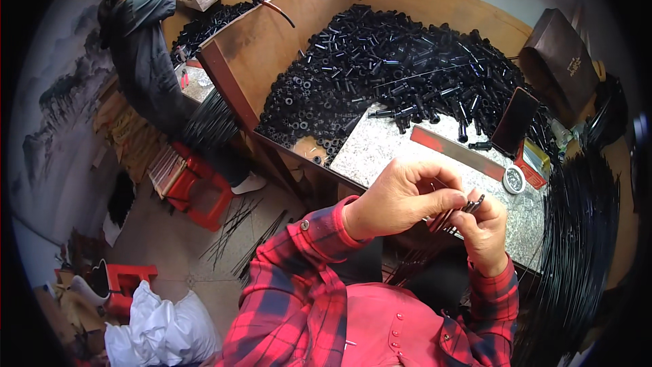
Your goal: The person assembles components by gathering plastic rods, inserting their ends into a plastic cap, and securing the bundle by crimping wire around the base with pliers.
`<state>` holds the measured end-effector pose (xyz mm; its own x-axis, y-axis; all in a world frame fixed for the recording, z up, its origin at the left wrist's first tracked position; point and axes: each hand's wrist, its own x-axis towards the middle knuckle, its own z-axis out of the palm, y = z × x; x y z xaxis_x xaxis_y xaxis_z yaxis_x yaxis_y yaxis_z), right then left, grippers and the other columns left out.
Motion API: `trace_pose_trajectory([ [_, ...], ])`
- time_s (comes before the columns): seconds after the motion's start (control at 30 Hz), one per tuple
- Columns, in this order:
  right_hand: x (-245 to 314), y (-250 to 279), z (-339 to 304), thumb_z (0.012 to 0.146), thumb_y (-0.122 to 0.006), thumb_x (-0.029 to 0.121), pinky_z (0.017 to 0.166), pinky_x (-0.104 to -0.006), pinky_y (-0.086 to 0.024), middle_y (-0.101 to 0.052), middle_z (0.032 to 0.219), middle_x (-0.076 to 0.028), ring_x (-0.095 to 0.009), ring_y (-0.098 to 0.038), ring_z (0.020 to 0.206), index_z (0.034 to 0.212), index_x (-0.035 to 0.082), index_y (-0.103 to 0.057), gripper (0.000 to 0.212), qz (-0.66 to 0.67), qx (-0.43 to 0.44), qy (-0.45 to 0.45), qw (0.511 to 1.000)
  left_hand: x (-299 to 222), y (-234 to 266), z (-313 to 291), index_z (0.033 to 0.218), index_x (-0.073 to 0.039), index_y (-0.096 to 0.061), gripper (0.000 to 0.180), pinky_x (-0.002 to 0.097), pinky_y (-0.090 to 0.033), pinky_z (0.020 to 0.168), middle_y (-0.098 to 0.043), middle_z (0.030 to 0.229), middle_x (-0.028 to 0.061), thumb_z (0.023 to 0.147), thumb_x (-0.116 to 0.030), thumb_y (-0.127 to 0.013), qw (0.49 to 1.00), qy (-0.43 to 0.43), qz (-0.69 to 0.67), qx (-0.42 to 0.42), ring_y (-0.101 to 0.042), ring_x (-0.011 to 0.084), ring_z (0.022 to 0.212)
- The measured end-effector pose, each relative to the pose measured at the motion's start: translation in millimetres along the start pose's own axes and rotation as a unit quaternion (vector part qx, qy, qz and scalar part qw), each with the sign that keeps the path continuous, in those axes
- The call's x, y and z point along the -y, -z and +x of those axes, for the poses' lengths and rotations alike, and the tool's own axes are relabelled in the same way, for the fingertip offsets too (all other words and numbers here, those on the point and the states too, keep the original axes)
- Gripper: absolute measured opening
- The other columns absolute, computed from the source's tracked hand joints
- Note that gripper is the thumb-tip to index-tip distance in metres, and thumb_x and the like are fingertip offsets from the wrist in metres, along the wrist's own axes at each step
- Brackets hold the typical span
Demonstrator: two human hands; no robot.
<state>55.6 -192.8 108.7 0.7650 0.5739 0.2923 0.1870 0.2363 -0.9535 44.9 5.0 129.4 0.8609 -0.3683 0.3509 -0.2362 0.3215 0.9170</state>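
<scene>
My left hand (404,197) and my right hand (485,231) meet in front of my chest, above the near edge of the speckled worktop (367,149). Between them is a small bundle of thin dark rods (445,221), their short tips poking out above my right thumb. My right fingers are closed around the bundle. The left thumb and forefinger are pinched together at the rods' ends; whatever smaller piece they might hold is hidden. Beyond my hands lies a big heap of black tubular parts (407,61), with black rings (295,105) at its left side.
A red-edged metal bar (462,153), a small white dish (514,179) and a propped phone (515,122) stand on the worktop. Long black rods (577,251) hang at the right. Pliers (265,3) rest on the wooden partition (227,88). A co-worker (146,47) stands left, near a red stool (197,190).
</scene>
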Motion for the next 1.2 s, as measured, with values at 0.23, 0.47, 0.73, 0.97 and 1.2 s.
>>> trace_pose_trajectory([
  [0.23, 1, 1, 0, 0.088, -0.064, 0.000, 0.072, -0.0317, -0.055, -0.067, 0.084, -0.012, -0.019, -0.067, 0.076, 0.093, -0.001, -0.056, 0.009, 0.049, -0.110, -0.025, 0.992, 44, 124, 1, 0.089, -0.002, -0.066, 0.010, 0.0354, -0.051, 0.070, -0.066, 0.086, 0.0129, 0.081, -0.007, -0.069, 0.763, -0.125, 0.504, -0.384, -0.065, 0.0270, 0.077],
  [0.47, -1, 2, -2, 0.089, -0.060, -0.002, 0.071, -0.0329, -0.057, -0.065, 0.085, -0.011, -0.020, -0.068, 0.076, 0.099, -0.001, -0.054, 0.012, 0.044, -0.121, -0.014, 0.992, 88, 232, -52, 0.085, -0.006, -0.066, 0.009, 0.0436, -0.053, 0.072, -0.066, 0.086, 0.0120, 0.082, -0.015, -0.063, 0.416, 0.202, 0.805, -0.371, -0.064, 0.0313, 0.087],
  [0.73, 1, 4, -6, 0.089, -0.061, -0.002, 0.068, -0.0325, -0.057, -0.064, 0.085, -0.011, -0.021, -0.067, 0.073, 0.104, -0.003, -0.051, 0.018, 0.027, -0.162, -0.006, 0.986, 94, 199, -35, 0.092, -0.003, -0.064, 0.012, 0.0417, -0.051, 0.075, -0.063, 0.091, 0.0132, 0.081, -0.007, -0.062, 0.527, 0.093, 0.750, -0.388, -0.064, 0.0303, 0.087],
  [0.97, -13, -5, 9, 0.088, -0.064, 0.000, 0.068, -0.0307, -0.055, -0.062, 0.086, -0.010, -0.019, -0.066, 0.077, 0.101, -0.003, -0.052, 0.019, 0.080, -0.109, -0.077, 0.988, 39, 95, -3, 0.107, 0.002, -0.064, 0.022, 0.0249, -0.051, 0.079, -0.064, 0.108, 0.0075, 0.086, 0.006, -0.064, 0.957, -0.109, 0.099, -0.251, -0.065, 0.0134, 0.088],
  [1.2, -26, -17, 16, 0.092, -0.063, 0.011, 0.062, -0.0241, -0.050, -0.062, 0.077, -0.004, -0.009, -0.058, 0.065, 0.092, -0.002, -0.057, 0.014, 0.127, -0.078, -0.084, 0.985, 27, 49, -3, 0.113, 0.003, -0.062, 0.027, 0.0299, -0.052, 0.090, -0.064, 0.115, 0.0143, 0.086, 0.007, -0.063, 0.981, -0.100, -0.074, -0.147, -0.065, 0.0185, 0.097],
])
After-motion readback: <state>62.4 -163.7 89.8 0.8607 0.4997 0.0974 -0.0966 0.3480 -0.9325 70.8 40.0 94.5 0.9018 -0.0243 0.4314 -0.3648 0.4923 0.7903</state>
